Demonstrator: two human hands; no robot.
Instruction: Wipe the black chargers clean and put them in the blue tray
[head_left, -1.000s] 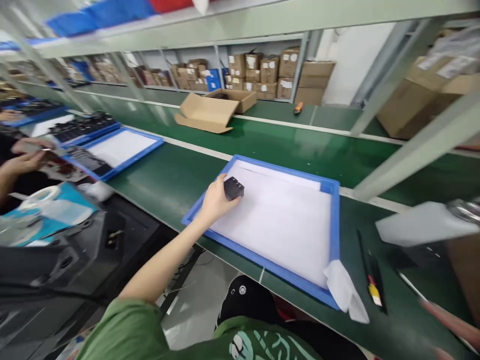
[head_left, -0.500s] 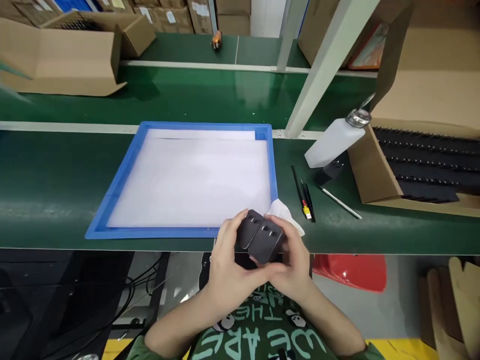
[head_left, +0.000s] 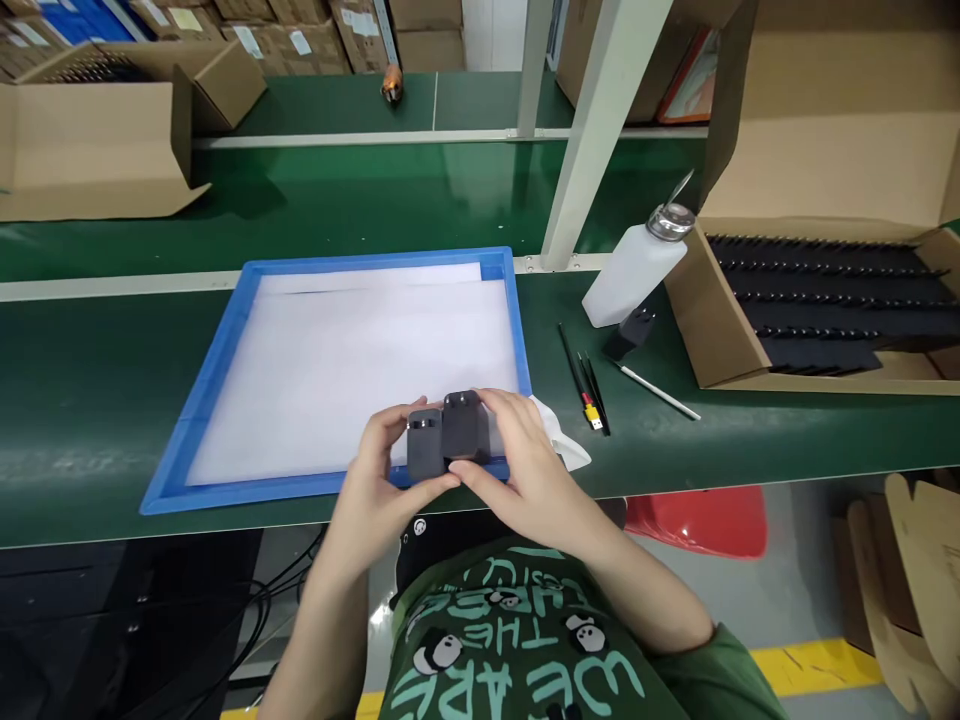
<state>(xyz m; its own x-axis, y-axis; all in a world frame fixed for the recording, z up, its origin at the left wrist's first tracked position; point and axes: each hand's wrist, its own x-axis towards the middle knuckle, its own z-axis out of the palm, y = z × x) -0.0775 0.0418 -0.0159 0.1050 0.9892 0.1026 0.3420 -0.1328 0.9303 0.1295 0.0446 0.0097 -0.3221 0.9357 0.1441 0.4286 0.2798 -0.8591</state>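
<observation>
Two black plug adapters are held side by side above the front edge of the blue-rimmed tray (head_left: 247,488). My left hand (head_left: 379,480) grips the left black adapter (head_left: 425,445) between thumb and fingers. The right black adapter (head_left: 463,430), a little higher, is in my right hand (head_left: 517,460). Metal prongs show at the top of both. White sheets (head_left: 367,370) lie in the tray, and a white cloth (head_left: 562,440) lies at its front right corner, partly behind my right hand.
Right of the tray are tweezers (head_left: 595,390), a dark cable (head_left: 577,370), a white stick (head_left: 656,390), another black adapter (head_left: 630,333) and a white bottle (head_left: 634,270). An open carton (head_left: 720,330) holds rows of black adapters. A metal post (head_left: 600,130) rises behind.
The two adapters have moved left and turned more upright, the left one now lower than the right. My hands have shifted left with them, and the camera view has moved slightly.
</observation>
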